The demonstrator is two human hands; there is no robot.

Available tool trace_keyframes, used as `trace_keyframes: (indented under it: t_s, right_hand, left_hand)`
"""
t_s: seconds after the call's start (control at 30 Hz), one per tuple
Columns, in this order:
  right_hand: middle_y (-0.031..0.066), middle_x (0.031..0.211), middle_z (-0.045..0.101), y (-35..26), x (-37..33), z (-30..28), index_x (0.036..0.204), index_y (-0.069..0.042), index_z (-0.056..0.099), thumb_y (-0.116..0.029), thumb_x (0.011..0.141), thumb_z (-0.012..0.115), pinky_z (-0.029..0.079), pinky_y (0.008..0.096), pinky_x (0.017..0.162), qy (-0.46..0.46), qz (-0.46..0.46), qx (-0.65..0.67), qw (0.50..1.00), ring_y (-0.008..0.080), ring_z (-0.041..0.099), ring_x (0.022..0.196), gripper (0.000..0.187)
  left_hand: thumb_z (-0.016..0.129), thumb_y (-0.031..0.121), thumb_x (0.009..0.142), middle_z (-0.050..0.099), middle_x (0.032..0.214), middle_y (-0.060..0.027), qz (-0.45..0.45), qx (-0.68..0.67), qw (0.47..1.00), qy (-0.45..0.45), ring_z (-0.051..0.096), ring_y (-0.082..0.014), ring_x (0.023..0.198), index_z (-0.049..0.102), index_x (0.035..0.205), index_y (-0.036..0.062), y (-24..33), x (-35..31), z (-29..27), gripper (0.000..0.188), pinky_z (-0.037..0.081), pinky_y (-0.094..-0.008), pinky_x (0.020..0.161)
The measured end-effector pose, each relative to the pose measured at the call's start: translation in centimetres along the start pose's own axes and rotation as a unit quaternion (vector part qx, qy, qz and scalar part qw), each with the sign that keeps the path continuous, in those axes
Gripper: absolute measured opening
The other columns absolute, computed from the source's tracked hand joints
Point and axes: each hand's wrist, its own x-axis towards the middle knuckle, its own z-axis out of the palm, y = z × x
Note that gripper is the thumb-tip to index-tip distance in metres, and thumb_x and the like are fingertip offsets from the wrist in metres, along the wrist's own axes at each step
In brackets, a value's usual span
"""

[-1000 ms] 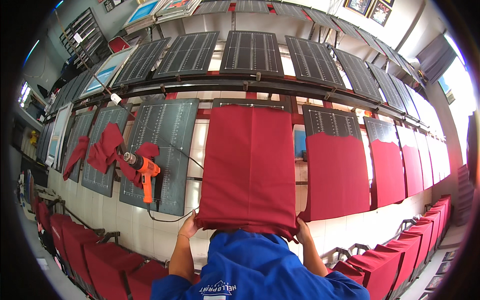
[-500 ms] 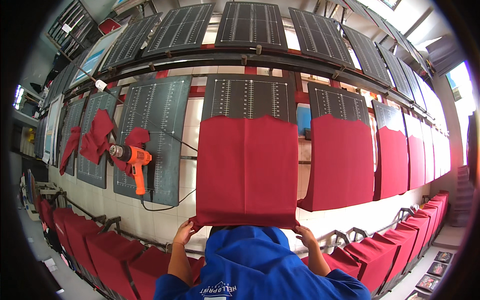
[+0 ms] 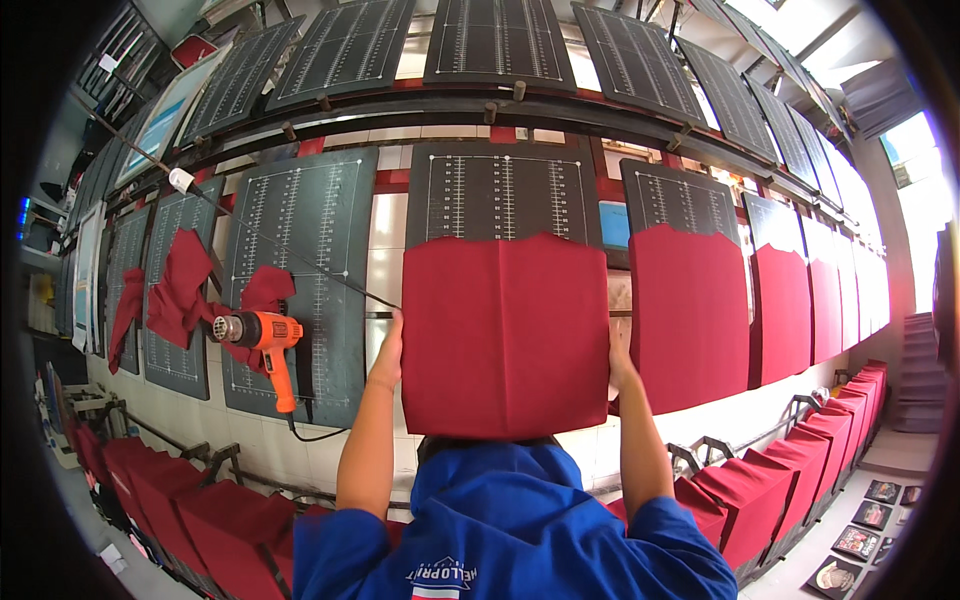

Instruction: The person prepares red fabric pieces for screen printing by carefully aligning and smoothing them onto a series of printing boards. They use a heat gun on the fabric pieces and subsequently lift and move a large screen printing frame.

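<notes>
A dark red fabric piece (image 3: 505, 335) lies over the board (image 3: 505, 195) in front of me, its far edge uneven and a crease running down its middle. Above it shows the board's dark surface with white ruler marks. My left hand (image 3: 388, 352) is at the fabric's left side and my right hand (image 3: 621, 355) at its right side. Both have fingers stretched along the board's edges, with the tips partly hidden by the cloth. To the left, an orange heat gun (image 3: 273, 345) rests on a bare board (image 3: 335, 215) beside crumpled red fabric (image 3: 268, 287).
More red pieces (image 3: 690, 320) cover the boards to the right. Another row of dark boards (image 3: 500, 45) stands at the back behind a rail. A black cable (image 3: 290, 260) slants over the left board. Several red-draped boards (image 3: 215, 515) line the near side.
Both hands have left the near corners of the fabric and moved forward to its sides. The cloth's near edge now looks straight at the board's end.
</notes>
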Motion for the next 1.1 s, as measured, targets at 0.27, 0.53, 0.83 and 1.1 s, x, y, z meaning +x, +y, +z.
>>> trace_keyframes:
  t_s: [0.27, 0.53, 0.83, 1.1]
  right_hand:
    - [-0.0032, 0.086, 0.065, -11.2, 7.3, 0.5, 0.105, -0.010, 0.068, -0.029, 0.102, 0.062, 0.048, 0.0258, 0.070, -0.018, -0.120, -0.050, 0.991, 0.0085, 0.058, 0.074, 0.020]
    - [-0.0009, 0.091, 0.067, -14.7, 6.5, 2.2, 0.103, -0.008, 0.063, -0.019, 0.102, 0.062, 0.047, 0.0216, 0.067, 0.047, -0.269, -0.027, 0.961, 0.0064, 0.060, 0.075, 0.011]
    - [0.0071, 0.095, 0.068, -14.1, 10.0, 1.6, 0.109, 0.003, 0.064, -0.015, 0.101, 0.062, 0.050, 0.0271, 0.076, 0.123, -0.263, -0.073, 0.954, 0.0119, 0.062, 0.085, 0.021]
    - [0.0132, 0.097, 0.071, -13.5, 10.4, 1.7, 0.111, 0.006, 0.063, -0.020, 0.099, 0.064, 0.052, 0.0320, 0.081, 0.173, -0.266, -0.158, 0.935, 0.0211, 0.068, 0.090, 0.028]
  left_hand:
    - [0.060, 0.024, 0.104, 0.069, 0.114, -0.0067, 0.181, 0.131, 0.970, 0.092, 0.064, -0.0158, 0.103, 0.065, 0.117, 0.0030, 8.1, 7.2, 1.5, 0.025, 0.052, -0.0322, 0.093]
    - [0.062, 0.021, 0.102, 0.062, 0.089, -0.0003, 0.257, 0.328, 0.893, 0.168, 0.055, -0.0096, 0.081, 0.062, 0.097, 0.0019, 12.8, 7.2, 5.1, 0.019, 0.046, -0.0266, 0.075]
    - [0.062, 0.019, 0.101, 0.063, 0.084, -0.0020, 0.257, 0.464, 0.829, 0.175, 0.054, -0.0108, 0.079, 0.064, 0.093, -0.0008, 13.9, 11.2, 4.1, 0.021, 0.046, -0.0287, 0.075]
    - [0.063, 0.020, 0.100, 0.064, 0.083, -0.0052, 0.269, 0.528, 0.780, 0.202, 0.055, -0.0133, 0.077, 0.064, 0.092, -0.0016, 13.1, 12.8, 3.1, 0.023, 0.047, -0.0308, 0.073]
